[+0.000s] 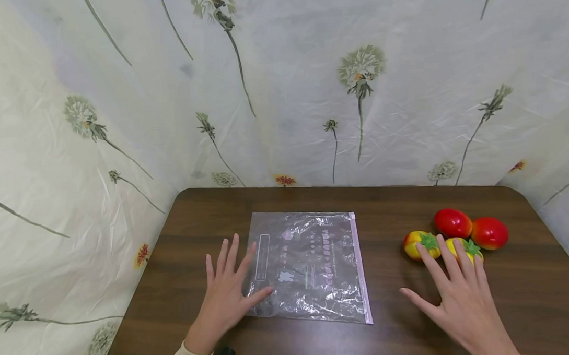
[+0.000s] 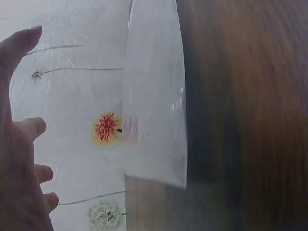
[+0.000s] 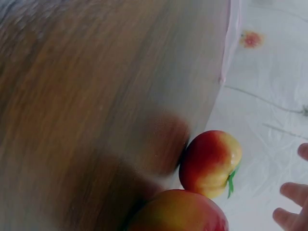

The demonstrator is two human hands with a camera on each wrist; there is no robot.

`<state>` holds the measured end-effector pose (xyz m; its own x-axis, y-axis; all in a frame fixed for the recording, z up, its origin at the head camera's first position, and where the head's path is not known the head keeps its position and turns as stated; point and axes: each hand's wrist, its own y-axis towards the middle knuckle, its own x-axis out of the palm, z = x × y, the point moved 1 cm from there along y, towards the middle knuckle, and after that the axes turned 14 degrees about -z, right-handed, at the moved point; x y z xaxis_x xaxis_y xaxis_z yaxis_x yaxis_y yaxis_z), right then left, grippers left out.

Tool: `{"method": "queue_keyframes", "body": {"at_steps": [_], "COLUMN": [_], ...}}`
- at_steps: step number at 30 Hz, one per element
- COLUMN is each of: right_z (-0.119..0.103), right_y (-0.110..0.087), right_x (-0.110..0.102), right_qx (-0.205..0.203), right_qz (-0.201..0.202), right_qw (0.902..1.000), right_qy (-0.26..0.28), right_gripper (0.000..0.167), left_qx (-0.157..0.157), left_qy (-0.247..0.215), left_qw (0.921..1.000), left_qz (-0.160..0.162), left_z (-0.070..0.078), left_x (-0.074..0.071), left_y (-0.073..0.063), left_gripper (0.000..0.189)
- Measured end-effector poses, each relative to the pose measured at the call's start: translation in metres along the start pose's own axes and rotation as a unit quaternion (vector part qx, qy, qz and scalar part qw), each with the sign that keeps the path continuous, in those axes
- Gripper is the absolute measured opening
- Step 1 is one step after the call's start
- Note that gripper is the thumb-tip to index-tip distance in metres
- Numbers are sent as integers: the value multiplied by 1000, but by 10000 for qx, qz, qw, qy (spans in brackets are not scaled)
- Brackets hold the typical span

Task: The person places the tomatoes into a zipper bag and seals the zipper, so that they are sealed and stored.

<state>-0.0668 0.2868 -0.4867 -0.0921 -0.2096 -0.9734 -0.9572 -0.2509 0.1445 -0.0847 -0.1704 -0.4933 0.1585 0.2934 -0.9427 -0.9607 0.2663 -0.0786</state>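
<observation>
A dark brown wooden table (image 1: 208, 209) meets a white dandelion-print sheet (image 1: 287, 94). Backs up, fingers spread wide, the left hand (image 1: 225, 295) is at a flat, clear plastic zip bag's (image 1: 314, 262) left edge; the right hand (image 1: 463, 304) is near two round yellow, green-leafed fruits (image 1: 411, 247), beside two glossy red fruits (image 1: 489, 233).

No word or number can be read. The clear plastic, pink-edged rectangular bag (image 1: 305, 264) bears pink lettering-like print (image 1: 327, 257), a narrow white-outlined box (image 1: 262, 256) and a small white figure (image 1: 286, 277), all too small to make out.
</observation>
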Motion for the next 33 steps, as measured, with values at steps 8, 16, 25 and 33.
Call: {"method": "queue_keyframes", "body": {"at_steps": [8,16,25,33], "right_z": [-3,-6,-7,-7], "right_y": [2,6,13,21], "right_x": [2,2,4,11], "right_qx": [-96,-261,-584,-891], "right_qz": [18,72,119,181], "right_qw": [10000,9991,9964,9942], "right_qy": [-1,316,608,573], "right_gripper": [106,100,85,80], "left_qx": [155,362,531,716], "left_qy": [-38,-98,-187,-369], "left_qw": [9998,9989,9980,9947], "left_qz": [-133,-265,-302,-638], "left_z": [15,27,35,46], "left_x": [7,14,21,30], "left_y": [7,12,21,27], "left_gripper": [104,103,102,103]}}
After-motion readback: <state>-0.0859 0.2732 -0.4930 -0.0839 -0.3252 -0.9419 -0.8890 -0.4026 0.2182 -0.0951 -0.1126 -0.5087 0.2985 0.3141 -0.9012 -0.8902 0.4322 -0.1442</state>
